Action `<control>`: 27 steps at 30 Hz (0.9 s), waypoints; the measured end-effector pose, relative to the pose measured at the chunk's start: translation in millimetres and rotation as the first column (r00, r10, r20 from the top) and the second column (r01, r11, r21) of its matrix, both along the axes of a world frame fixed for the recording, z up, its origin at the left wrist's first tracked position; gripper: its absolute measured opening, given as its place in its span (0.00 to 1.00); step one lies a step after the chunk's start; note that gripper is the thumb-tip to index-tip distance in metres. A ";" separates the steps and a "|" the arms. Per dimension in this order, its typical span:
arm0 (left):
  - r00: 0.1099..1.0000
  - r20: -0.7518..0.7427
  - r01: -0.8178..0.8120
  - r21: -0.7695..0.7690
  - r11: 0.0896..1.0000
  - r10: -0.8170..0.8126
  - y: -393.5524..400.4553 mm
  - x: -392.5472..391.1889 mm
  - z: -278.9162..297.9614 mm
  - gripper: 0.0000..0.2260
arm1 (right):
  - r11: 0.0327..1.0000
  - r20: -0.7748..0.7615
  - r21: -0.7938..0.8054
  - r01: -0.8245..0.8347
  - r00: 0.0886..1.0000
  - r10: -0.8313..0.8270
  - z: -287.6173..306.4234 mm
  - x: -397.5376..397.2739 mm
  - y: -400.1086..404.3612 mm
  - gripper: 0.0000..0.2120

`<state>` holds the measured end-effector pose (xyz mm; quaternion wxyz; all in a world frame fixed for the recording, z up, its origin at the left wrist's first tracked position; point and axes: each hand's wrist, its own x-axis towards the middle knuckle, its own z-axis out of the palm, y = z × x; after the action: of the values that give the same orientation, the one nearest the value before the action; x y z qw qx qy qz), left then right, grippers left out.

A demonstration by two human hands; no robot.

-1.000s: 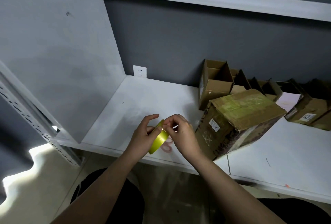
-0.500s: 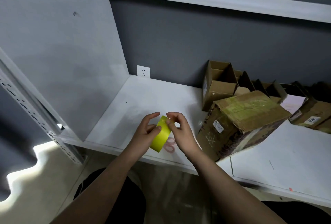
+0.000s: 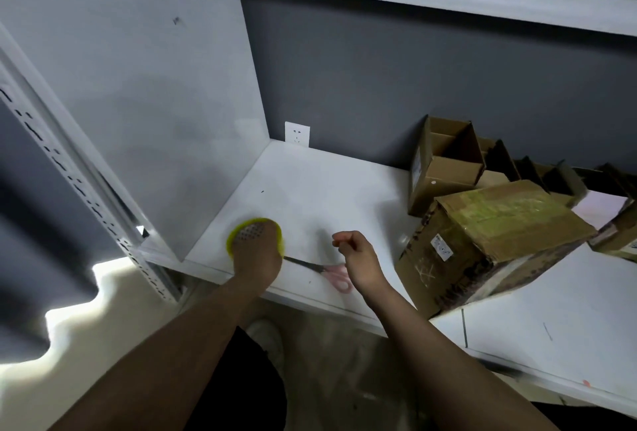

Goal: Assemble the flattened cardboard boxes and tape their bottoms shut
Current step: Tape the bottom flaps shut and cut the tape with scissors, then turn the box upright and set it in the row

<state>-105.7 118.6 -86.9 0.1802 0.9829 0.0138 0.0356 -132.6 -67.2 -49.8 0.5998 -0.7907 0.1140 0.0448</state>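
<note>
Left hand [image 3: 256,251] grips yellow tape roll [image 3: 236,236] on white surface [image 3: 310,196]. Right hand [image 3: 356,253] curled, holds nothing. Pink scissors [image 3: 331,274] between hands.

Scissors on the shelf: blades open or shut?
Shut, as far as shows: the scissors lie flat on the white shelf, blades reading as one thin dark line; their tip is hidden behind the left hand.

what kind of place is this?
Probably a packing or stockroom bench: a white metal shelf with a slotted upright, a row of cardboard boxes, and tape and scissors at hand.
</note>
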 end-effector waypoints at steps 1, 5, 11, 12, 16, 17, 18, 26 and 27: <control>0.999 -0.042 0.011 0.059 0.998 -0.009 -0.7 3.0 -6.3 0.20 | 0.999 -0.018 0.014 -0.029 0.999 0.029 0.4 -2.7 -3.0 0.13; 0.975 -0.217 0.002 0.197 0.980 0.041 -7.8 8.6 -23.8 0.25 | 0.996 -0.019 0.016 -0.093 0.995 0.093 5.4 -12.7 -17.9 0.12; 0.963 -0.242 -0.097 0.099 0.990 0.118 -10.7 12.0 -35.7 0.21 | 0.964 0.125 -0.201 -0.172 0.972 0.199 10.2 -30.2 -50.7 0.09; 0.964 -0.246 -0.072 0.132 0.989 0.103 -15.4 9.6 -33.2 0.26 | 0.953 0.179 -0.255 -0.166 0.960 0.215 15.2 -35.8 -57.7 0.08; 0.986 -0.077 0.145 -0.014 0.989 -0.145 -64.5 -9.4 -1.1 0.40 | 0.796 0.494 -0.597 0.097 0.826 0.270 44.0 -51.7 -97.5 0.06; 0.967 -0.016 0.253 -0.077 0.965 -0.254 -86.2 -15.8 10.9 0.41 | 0.722 0.541 -0.661 0.206 0.797 0.268 51.5 -50.7 -111.6 0.06; 0.936 0.027 0.350 -0.131 0.927 -0.350 -108.7 -21.4 20.7 0.43 | 0.656 0.556 -0.698 0.288 0.796 0.241 59.2 -46.6 -125.5 0.07; 0.906 -0.115 0.339 -0.375 0.863 -0.406 -231.8 -32.8 30.0 0.63 | 0.392 0.031 -0.919 -0.050 0.980 0.198 73.5 -16.1 -179.3 0.33; 0.912 -0.108 0.335 -0.364 0.869 -0.396 -237.7 -33.3 25.5 0.64 | 0.396 0.020 -0.916 -0.063 0.979 0.201 72.1 -16.1 -181.0 0.33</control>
<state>-139.0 -119.1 -61.4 0.3476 0.9210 -0.1510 -0.0907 -148.7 -248.2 22.4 0.0733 -0.9968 0.0185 -0.0276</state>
